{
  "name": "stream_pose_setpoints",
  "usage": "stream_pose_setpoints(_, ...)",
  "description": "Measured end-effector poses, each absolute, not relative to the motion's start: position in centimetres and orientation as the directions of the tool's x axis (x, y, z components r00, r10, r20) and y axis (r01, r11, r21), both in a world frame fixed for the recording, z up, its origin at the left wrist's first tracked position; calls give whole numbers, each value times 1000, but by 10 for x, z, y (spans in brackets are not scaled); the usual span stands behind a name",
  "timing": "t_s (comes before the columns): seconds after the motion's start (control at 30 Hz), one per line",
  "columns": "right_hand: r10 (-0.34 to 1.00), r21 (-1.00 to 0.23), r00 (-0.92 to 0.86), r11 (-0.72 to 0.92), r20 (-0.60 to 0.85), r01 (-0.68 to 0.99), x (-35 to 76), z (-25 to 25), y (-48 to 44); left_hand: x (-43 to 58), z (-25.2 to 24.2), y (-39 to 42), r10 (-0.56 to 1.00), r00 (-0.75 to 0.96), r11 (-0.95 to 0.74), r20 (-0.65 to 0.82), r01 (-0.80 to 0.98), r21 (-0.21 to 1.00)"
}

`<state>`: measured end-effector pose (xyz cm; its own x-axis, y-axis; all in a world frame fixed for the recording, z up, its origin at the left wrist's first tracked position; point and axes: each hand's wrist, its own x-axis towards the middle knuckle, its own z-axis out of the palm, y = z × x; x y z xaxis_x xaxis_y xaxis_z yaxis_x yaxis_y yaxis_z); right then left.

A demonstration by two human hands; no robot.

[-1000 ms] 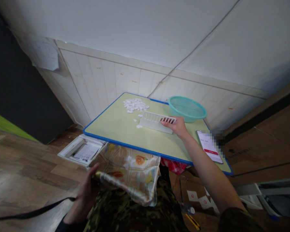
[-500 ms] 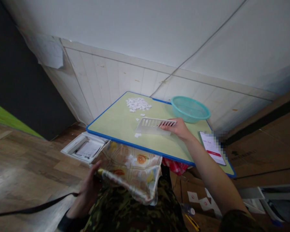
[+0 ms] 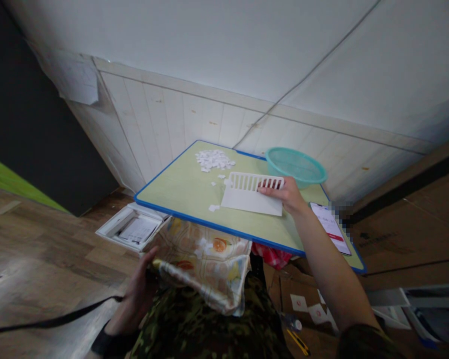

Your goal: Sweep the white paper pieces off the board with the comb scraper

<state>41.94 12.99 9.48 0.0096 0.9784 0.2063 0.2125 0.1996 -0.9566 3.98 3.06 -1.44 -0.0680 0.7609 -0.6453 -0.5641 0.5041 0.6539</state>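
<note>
My right hand (image 3: 289,195) grips a white slotted plastic panel (image 3: 251,201) by its slotted edge, over the front of the table. Several small white paper pieces (image 3: 214,208) lie by the panel's left corner. A heap of more paper pieces (image 3: 214,159) rests at the table's back left. Below the table's front edge, my left hand (image 3: 144,279) closes on the left side of a fruit-printed, glossy sheet-like holder (image 3: 213,269), whose near edge stands raised. A few white paper pieces (image 3: 202,247) lie on it. The left fingers are partly hidden.
A turquoise mesh basket (image 3: 295,167) stands at the back right of the blue-edged table (image 3: 168,182). A phone (image 3: 331,228) lies on the right side. On the floor at left sits an open white box (image 3: 132,228); a yellow cutter (image 3: 298,343) lies lower right.
My right hand has shifted a little right and up, turning the panel so its flat face shows more. The paper pieces and my left hand look almost unmoved.
</note>
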Motion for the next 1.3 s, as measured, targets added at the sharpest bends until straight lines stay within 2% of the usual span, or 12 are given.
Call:
stream_pose_setpoints(0.2,982,-964,11,182,188,192,418,93,131,41,-11,30,765,-84,493,-639,-561,665)
stream_pose_setpoints(0.43,973,-933,-2,223,232,281,424,94,132,40,-12,29,765,-65,504,-641,-558,659)
stream_pose_setpoints(0.6,965,-939,43,239,257,247,426,97,131,41,-11,29,746,-50,517,-664,-586,624)
stream_pose_setpoints(0.73,967,-937,6,244,253,252,419,96,129,41,-10,28,732,-35,525,-680,-607,596)
stream_pose_setpoints(0.9,971,-921,-52,237,233,308,415,95,129,40,-14,30,762,-42,512,-646,-571,641)
stream_pose_setpoints(1.07,971,-914,-16,230,239,335,425,99,129,39,-15,30,747,-80,506,-660,-576,642)
stream_pose_setpoints(1.3,965,-916,13,245,263,317,418,101,128,43,-5,29,756,-47,515,-653,-574,637)
